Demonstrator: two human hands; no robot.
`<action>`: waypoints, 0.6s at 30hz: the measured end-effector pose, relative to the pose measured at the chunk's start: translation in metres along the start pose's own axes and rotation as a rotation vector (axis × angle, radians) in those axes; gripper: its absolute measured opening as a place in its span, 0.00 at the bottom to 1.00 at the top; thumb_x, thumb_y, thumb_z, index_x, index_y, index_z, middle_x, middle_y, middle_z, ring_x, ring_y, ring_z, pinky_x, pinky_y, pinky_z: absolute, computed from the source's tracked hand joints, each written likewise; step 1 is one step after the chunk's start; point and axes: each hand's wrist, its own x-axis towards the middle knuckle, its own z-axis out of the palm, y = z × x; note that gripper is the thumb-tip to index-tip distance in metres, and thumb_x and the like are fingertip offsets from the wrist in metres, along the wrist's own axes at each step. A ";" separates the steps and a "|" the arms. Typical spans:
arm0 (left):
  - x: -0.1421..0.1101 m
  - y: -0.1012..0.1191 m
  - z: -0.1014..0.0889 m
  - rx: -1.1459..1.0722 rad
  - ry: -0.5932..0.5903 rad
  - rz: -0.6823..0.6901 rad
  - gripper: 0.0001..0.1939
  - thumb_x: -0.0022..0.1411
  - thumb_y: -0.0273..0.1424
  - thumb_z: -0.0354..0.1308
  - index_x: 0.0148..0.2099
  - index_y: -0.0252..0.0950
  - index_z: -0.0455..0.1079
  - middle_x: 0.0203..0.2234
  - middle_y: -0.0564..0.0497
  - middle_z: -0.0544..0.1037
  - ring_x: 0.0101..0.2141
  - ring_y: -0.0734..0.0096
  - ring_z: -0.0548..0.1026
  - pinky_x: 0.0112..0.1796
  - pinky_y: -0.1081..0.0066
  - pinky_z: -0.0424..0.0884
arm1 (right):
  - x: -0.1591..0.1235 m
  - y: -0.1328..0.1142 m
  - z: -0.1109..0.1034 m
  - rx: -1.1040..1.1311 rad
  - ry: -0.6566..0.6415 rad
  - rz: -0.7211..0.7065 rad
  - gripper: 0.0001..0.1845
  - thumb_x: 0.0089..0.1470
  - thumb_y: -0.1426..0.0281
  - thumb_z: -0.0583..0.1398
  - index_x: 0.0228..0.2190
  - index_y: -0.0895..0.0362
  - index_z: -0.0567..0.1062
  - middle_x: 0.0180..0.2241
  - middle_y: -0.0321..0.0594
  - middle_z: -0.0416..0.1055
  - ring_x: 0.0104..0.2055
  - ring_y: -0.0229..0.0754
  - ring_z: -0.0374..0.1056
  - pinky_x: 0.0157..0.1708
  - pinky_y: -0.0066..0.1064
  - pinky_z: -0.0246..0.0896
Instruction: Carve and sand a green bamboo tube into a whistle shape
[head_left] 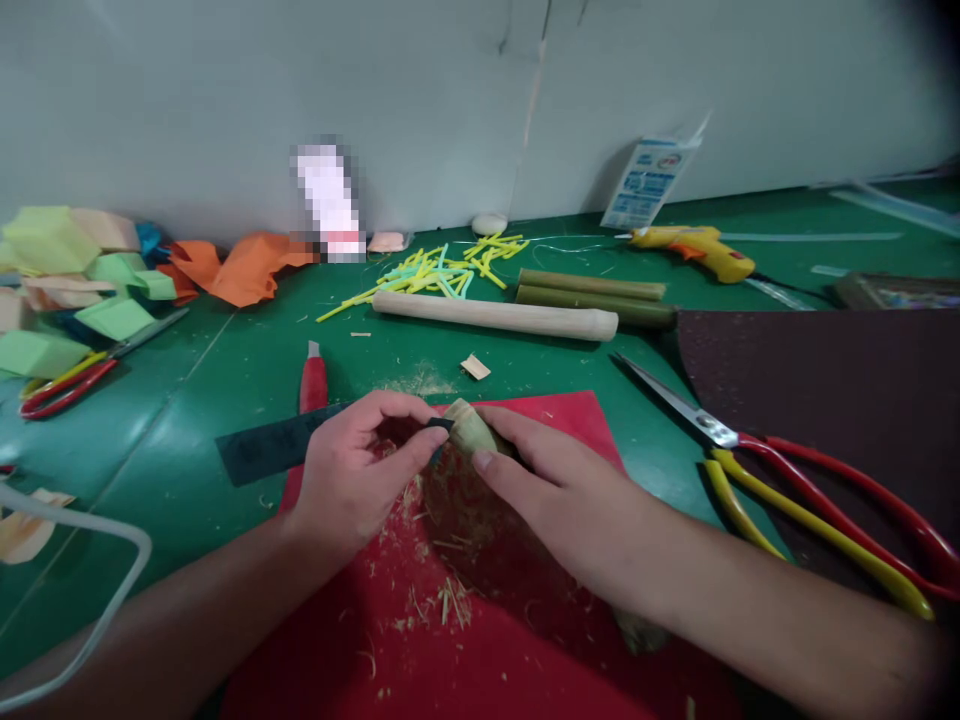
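Note:
My right hand (551,480) is wrapped round a pale green bamboo piece (471,432), whose near end points up and to the left. Under my right forearm a brownish-green end (639,632) shows; whether it belongs to the same piece is hidden. My left hand (367,465) pinches a small flat black piece (442,424) against the bamboo's end. Behind that hand lies a dark flat strip (262,447); I cannot tell if the two are joined. Fine shavings (454,600) litter the red sheet (330,640) below. A red utility knife (313,380) lies just beyond my left hand.
A peeled bamboo stick (495,316), green bamboo lengths (592,300) and yellow straw pieces (420,275) lie farther back. Large scissors (720,430) rest at right, a yellow glue gun (694,245) behind them. Folded papers (112,315) and more scissors (75,385) are left. A white cable (139,550) arches nearby.

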 end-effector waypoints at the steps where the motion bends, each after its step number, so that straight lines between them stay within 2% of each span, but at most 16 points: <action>1: 0.000 0.000 0.000 -0.001 0.003 -0.002 0.04 0.57 0.27 0.64 0.36 0.40 0.74 0.28 0.58 0.77 0.27 0.82 0.73 0.28 0.83 0.69 | 0.000 0.000 0.000 0.037 -0.021 -0.003 0.14 0.61 0.65 0.52 0.46 0.48 0.72 0.34 0.36 0.75 0.43 0.43 0.71 0.44 0.35 0.64; 4: 0.002 -0.001 0.000 0.003 -0.010 0.007 0.03 0.57 0.27 0.64 0.35 0.39 0.73 0.28 0.58 0.77 0.27 0.82 0.73 0.30 0.83 0.70 | 0.001 0.001 -0.001 0.070 -0.078 0.008 0.18 0.62 0.64 0.52 0.51 0.49 0.70 0.23 0.32 0.70 0.31 0.40 0.70 0.37 0.33 0.64; 7: 0.003 -0.002 -0.001 0.030 -0.059 0.053 0.02 0.58 0.27 0.63 0.34 0.38 0.73 0.29 0.57 0.77 0.30 0.80 0.74 0.33 0.80 0.70 | 0.002 0.003 -0.001 0.042 -0.095 -0.004 0.19 0.62 0.65 0.52 0.53 0.48 0.70 0.20 0.29 0.68 0.22 0.37 0.65 0.31 0.31 0.63; 10: 0.004 -0.001 -0.003 0.037 -0.091 0.081 0.03 0.58 0.26 0.63 0.33 0.37 0.73 0.28 0.55 0.77 0.30 0.78 0.74 0.33 0.78 0.70 | 0.003 0.005 0.000 0.017 -0.092 -0.044 0.19 0.61 0.68 0.52 0.52 0.48 0.71 0.21 0.30 0.69 0.28 0.39 0.69 0.34 0.32 0.64; 14: 0.007 0.002 -0.004 0.082 -0.080 0.170 0.05 0.58 0.24 0.63 0.30 0.36 0.71 0.30 0.54 0.75 0.33 0.77 0.74 0.37 0.75 0.70 | 0.004 0.008 0.002 -0.005 -0.077 -0.057 0.17 0.60 0.69 0.53 0.50 0.49 0.71 0.39 0.36 0.76 0.45 0.43 0.70 0.45 0.36 0.63; 16: 0.008 0.004 -0.005 0.082 -0.105 0.167 0.06 0.57 0.23 0.63 0.29 0.36 0.70 0.33 0.53 0.75 0.36 0.76 0.75 0.39 0.74 0.70 | 0.005 0.009 0.003 -0.019 -0.085 -0.038 0.16 0.59 0.68 0.53 0.48 0.49 0.71 0.45 0.37 0.75 0.47 0.44 0.70 0.46 0.37 0.63; 18: 0.008 0.005 -0.005 0.042 -0.141 0.086 0.07 0.57 0.24 0.63 0.28 0.36 0.70 0.35 0.53 0.76 0.37 0.75 0.75 0.39 0.75 0.71 | 0.006 0.011 0.004 -0.042 -0.093 -0.025 0.16 0.59 0.67 0.53 0.49 0.48 0.71 0.45 0.37 0.75 0.46 0.44 0.71 0.46 0.39 0.64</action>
